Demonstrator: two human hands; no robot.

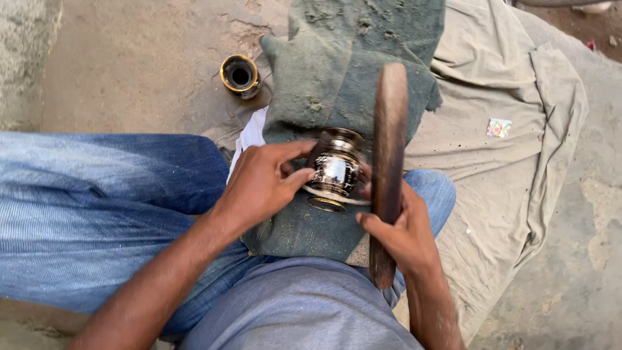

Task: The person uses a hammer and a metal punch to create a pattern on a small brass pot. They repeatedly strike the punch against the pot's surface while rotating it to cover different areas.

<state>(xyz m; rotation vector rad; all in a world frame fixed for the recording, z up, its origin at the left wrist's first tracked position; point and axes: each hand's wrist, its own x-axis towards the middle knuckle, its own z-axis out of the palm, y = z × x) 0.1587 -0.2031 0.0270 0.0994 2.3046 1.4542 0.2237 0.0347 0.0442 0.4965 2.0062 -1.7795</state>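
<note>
Small metal pot [335, 170]: shiny, dark with bright engraved bands, lying on its side across the person's knee on a green cloth [330, 84]. Judgement: rigid metal, fairly light for its size, polished skin so likely slippery; thin wall could dent under a hard knock. Best hold looks like the waist or the neck rim, fingers wrapped round the curve rather than on the engraved face.

Left hand [262, 185]: fingers curled, pinching the pot's left flank, thumb and forefinger on its upper shoulder. Pot sits right at the fingertips, touching.

Right hand [402, 233]: closed in a fist round the lower part of a long dark wooden stick [387, 162]. Stick runs up away from the hand, passing just right of the pot; contact with the pot cannot be told, stick is motion-blurred. Pot lies up and left of this hand, close by.

Further from the left hand, on the ground: a second small round vessel [240, 76], dark with a yellow rim, well apart.
</note>
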